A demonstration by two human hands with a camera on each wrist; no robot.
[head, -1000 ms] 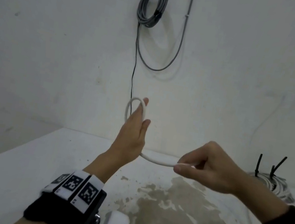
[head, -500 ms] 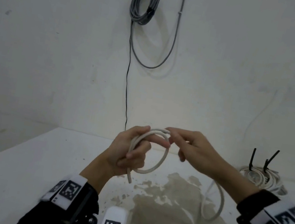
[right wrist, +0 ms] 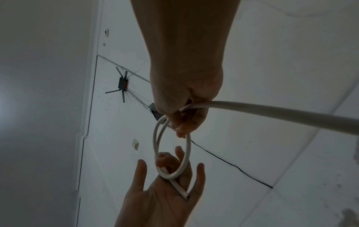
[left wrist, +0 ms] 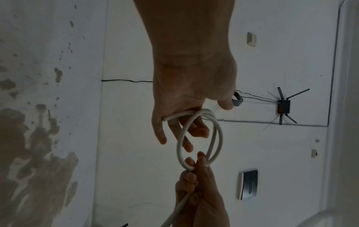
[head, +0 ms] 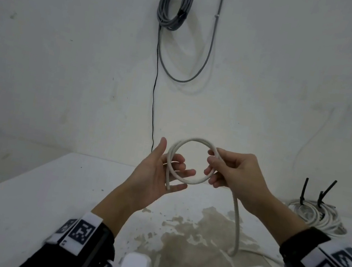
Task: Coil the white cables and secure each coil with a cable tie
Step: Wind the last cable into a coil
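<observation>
Cable (head: 195, 139) loop is wider than half a second ago. Left hand (head: 153, 176) has spread open, one finger hooked through; right hand (head: 238, 175) pinches the other side. Only the head view shows the tail dropping to the table (head: 15, 211).

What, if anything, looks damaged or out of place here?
The white table has a large brownish patch near the camera, ragged-edged, like worn coating or a stain. The white cable looks undamaged.

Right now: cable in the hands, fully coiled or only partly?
Partly coiled. The white cable makes about two loops between the left hand and right hand; a long tail hangs down toward the table. No tie.
</observation>
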